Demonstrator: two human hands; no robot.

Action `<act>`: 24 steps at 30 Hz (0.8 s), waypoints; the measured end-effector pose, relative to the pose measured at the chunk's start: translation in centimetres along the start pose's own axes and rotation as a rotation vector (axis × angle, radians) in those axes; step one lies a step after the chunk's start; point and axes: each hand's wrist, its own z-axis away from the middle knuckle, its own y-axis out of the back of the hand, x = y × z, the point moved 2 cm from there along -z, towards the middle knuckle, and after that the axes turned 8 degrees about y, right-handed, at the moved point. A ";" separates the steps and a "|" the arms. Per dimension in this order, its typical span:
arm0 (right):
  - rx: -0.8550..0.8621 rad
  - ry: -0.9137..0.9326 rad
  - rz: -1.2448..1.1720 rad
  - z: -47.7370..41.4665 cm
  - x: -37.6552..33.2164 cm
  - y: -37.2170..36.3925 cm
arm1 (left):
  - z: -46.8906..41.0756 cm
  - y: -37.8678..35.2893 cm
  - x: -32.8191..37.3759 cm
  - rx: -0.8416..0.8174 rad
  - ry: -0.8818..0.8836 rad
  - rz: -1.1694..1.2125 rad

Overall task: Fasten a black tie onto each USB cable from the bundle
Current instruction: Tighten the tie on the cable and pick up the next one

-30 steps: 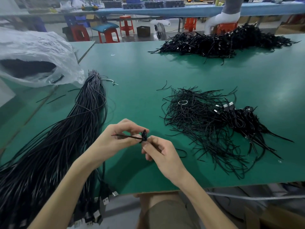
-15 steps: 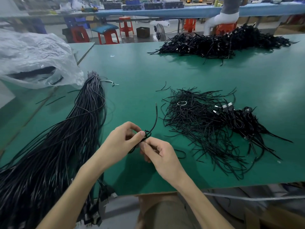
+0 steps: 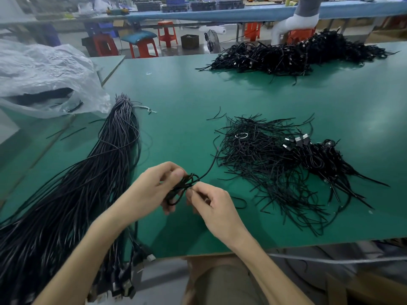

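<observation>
As left hand [image 3: 152, 190] grips the coiled cable [image 3: 176, 192] and right hand [image 3: 212, 205] pinches the tie [image 3: 208, 169], slack could undo the twist

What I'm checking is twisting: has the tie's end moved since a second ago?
Yes: the tie's end swung from leftward to rightward, toward the pile.

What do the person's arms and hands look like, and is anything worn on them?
The left hand and right hand are bare: no gloves, rings or watch show. The left forearm and right forearm are bare too, down to the picture's bottom edge, with no sleeve, band or marking in view. The nails look short and unpainted.
</observation>
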 end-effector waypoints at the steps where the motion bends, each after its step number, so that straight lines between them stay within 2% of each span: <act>1: -0.001 -0.003 0.003 0.0 0.0 0.0 | 0.1 0.6 0.2 -0.039 0.002 0.040; 6: -0.035 -0.004 -0.005 0.0 -0.2 -0.2 | 0.6 2.4 0.3 -0.200 -0.113 -0.074; 11: -0.013 -0.013 -0.053 0.0 0.0 0.0 | 0.6 2.1 -0.1 -0.264 -0.172 -0.059; 17: 0.002 -0.032 -0.088 -0.1 0.7 -0.2 | 0.2 0.7 -0.8 -0.126 -0.252 -0.252; 24: 0.018 -0.018 -0.136 -0.2 0.8 -0.1 | 0.0 0.3 -0.9 0.006 -0.374 -0.310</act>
